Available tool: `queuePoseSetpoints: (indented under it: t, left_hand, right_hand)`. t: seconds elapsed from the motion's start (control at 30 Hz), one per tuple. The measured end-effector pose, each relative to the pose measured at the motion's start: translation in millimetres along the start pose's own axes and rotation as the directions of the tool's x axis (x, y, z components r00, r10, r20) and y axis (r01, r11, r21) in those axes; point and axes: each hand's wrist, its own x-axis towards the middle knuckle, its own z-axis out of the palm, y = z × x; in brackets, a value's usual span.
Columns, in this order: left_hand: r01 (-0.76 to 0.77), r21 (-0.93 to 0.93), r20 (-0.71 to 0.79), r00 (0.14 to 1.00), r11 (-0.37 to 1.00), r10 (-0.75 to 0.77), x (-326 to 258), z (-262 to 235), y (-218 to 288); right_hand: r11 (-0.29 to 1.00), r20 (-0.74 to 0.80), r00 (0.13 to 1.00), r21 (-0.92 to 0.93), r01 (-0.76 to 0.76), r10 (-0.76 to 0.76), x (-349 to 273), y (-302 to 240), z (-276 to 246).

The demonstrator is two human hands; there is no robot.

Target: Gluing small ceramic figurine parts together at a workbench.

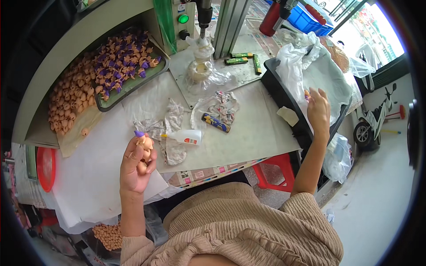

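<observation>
My left hand is closed around several small skin-coloured plastic doll parts, one with a purple piece on top, above the left part of the table. My right hand reaches over a black tray lined with clear plastic, fingers bent. At its fingertips is a small skin-coloured and purple doll part, partly hidden by the fingers. Between the hands lie a white squeeze bottle with a yellow tip, crumpled patterned cloths and a dark blue printed cylinder.
At the left, a dark tray holds many purple and skin-coloured parts beside a heap of round head parts. A press with a plastic-wrapped base stands at the back, near several green-and-black cylinders. A red stool stands below the table.
</observation>
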Motion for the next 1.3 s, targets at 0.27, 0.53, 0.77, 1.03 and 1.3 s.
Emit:
queuePoseSetpoints:
  t: [0.27,0.53,0.77,1.03,1.3]
  left_hand:
    - [0.019,0.312,0.008,1.000,0.950,-0.023,51,48,31]
    - [-0.008,0.642,-0.036,0.999,0.767,0.041,161,80,6]
    - [-0.485,0.833,0.282,0.786,0.267,0.550,205,79,-35]
    - [-0.507,0.832,0.288,0.742,0.225,0.606,195,78,-42]
    - [-0.534,0.838,0.367,0.704,0.114,0.608,192,81,-44]
  right_hand:
    - [0.974,-0.070,0.992,0.197,0.117,-0.105,-15,-25,-28]
    - [0.872,-0.056,0.978,0.446,0.204,-0.200,-35,-108,-69]
    - [0.735,0.013,0.926,0.613,0.290,-0.377,-38,-154,-67]
    - [0.501,-0.401,0.791,0.618,0.606,-0.461,14,-216,-58]
    - [0.434,-0.621,0.681,0.529,0.729,-0.388,166,-306,-46]
